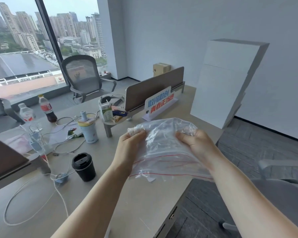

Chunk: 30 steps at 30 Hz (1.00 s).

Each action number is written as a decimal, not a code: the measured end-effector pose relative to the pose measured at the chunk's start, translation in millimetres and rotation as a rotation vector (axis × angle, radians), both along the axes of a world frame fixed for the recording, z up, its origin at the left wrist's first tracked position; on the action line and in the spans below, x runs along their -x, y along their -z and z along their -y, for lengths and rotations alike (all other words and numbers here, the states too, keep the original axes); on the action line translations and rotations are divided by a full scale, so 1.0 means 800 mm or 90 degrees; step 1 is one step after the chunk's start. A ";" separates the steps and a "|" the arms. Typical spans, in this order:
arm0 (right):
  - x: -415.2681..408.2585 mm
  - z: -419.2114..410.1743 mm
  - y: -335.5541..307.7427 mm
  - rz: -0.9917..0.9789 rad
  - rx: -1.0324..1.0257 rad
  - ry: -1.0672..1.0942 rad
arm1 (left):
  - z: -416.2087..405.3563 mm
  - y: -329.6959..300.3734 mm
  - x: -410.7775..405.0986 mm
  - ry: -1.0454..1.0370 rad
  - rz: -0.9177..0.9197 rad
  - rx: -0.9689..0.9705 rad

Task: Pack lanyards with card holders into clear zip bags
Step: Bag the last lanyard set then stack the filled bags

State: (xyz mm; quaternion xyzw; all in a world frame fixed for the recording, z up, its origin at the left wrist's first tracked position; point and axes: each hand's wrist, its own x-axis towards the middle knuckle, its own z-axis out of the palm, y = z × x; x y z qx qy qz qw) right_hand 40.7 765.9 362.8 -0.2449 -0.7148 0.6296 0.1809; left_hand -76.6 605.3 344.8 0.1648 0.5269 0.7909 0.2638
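Both hands are gripping a crumpled bundle of clear plastic zip bags with red seal lines (163, 150), holding it in the air above the near right corner of the pale beige desk (110, 194). The left hand (129, 145) is pinching the bundle's far left edge; the right hand (194, 143) is closing over its far right edge. A black lidded coffee cup (83, 166) is standing on the desk, well left of the bags. Contents of the bags: cannot tell.
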 end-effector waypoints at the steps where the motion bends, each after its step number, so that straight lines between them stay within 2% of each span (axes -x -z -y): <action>1: 0.007 -0.009 0.004 0.014 -0.002 0.003 | -0.009 0.009 0.010 -0.001 0.004 0.005; 12: 0.115 -0.130 0.067 0.167 -0.029 -0.081 | -0.105 0.098 0.096 -0.006 0.099 0.098; 23: 0.290 -0.295 0.146 0.128 -0.021 -0.310 | -0.236 0.148 0.169 -0.272 0.129 0.065; 27: 0.305 -0.324 0.200 0.134 0.008 -0.332 | -0.269 0.206 0.165 -0.318 0.117 0.162; 30: 0.297 -0.336 0.266 0.217 -0.007 -0.369 | -0.282 0.267 0.152 -0.300 0.161 0.250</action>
